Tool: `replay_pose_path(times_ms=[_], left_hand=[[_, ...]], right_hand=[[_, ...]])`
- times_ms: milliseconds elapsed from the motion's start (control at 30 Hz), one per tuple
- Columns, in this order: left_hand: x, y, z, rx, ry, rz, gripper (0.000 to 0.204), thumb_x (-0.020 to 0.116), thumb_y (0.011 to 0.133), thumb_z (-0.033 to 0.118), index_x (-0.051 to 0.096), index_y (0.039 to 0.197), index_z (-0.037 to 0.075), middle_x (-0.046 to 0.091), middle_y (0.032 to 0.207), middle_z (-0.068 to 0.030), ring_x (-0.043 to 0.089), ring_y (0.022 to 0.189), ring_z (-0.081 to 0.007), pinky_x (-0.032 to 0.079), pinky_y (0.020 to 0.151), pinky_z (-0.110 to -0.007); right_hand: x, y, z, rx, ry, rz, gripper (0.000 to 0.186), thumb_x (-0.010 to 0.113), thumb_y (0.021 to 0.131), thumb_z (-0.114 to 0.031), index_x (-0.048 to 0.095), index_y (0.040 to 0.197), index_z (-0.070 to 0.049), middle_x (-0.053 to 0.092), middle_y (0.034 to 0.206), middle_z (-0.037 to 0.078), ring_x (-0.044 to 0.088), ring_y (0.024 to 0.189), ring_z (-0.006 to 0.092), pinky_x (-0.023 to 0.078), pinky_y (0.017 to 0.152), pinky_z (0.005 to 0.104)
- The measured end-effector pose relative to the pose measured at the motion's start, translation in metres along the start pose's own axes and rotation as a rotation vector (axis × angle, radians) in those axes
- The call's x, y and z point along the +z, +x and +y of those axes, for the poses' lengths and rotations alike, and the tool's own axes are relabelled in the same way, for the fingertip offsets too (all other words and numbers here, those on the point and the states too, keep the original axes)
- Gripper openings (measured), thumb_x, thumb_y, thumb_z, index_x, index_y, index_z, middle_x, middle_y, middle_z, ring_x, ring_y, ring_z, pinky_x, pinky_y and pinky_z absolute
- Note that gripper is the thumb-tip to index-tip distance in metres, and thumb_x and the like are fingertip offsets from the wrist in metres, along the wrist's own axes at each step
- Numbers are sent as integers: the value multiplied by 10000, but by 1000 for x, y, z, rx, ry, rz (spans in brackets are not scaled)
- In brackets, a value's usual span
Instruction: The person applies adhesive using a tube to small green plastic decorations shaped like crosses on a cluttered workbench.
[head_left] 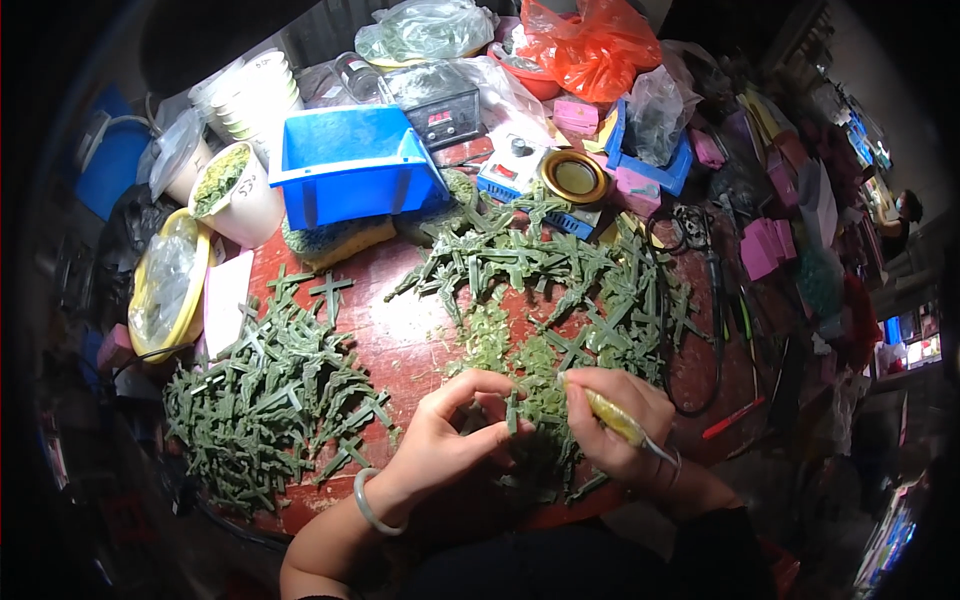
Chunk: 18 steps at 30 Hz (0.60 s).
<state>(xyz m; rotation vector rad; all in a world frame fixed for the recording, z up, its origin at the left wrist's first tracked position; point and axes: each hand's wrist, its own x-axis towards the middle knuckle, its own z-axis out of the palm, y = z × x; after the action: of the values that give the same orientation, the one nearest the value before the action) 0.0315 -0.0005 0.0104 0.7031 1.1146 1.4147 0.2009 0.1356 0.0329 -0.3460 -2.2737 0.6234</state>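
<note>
Near the front of the red table, my left hand [450, 428] pinches a small green wax cross [513, 411] between thumb and fingers. My right hand [628, 432] grips a pen-like tool with a yellow handle [614, 416] and a thin cord at its rear, its tip pointing toward the cross. Pale green flakes [488, 338] lie under and beyond both hands. To the left spreads a heap of green crosses [265, 410], some bearing small figures. A second heap of such crosses [570, 262] curves along the far and right side of the flakes.
Behind the heaps stand a blue bin [345, 165] on a sponge [340, 243], a white bucket [245, 210], a black control box [437, 110] and a gold-rimmed round dish [573, 178]. A yellow basin [190, 318] is far left. A black cable [718, 330] loops on the right.
</note>
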Motion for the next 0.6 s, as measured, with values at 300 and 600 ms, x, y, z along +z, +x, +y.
replay_pose_path(times_ms=[300,600], left_hand=[[-4,4,9,-205,-321,8,310,688,888,11,554,1166,41,662,975,-105,623,698,-140,544,543,-257],[-4,4,7,-207,-351,-9,278,679,896,9,538,1133,38,668,977,-113,627,684,-143,541,541,-251]], right_hand=[[-9,7,4,147,319,-49,249,753,827,-44,684,1066,-28,676,872,98,642,691,181,509,619,275],[-8,9,9,48,442,-161,239,760,867,-213,688,1018,-42,665,905,93,631,779,199,502,692,299]])
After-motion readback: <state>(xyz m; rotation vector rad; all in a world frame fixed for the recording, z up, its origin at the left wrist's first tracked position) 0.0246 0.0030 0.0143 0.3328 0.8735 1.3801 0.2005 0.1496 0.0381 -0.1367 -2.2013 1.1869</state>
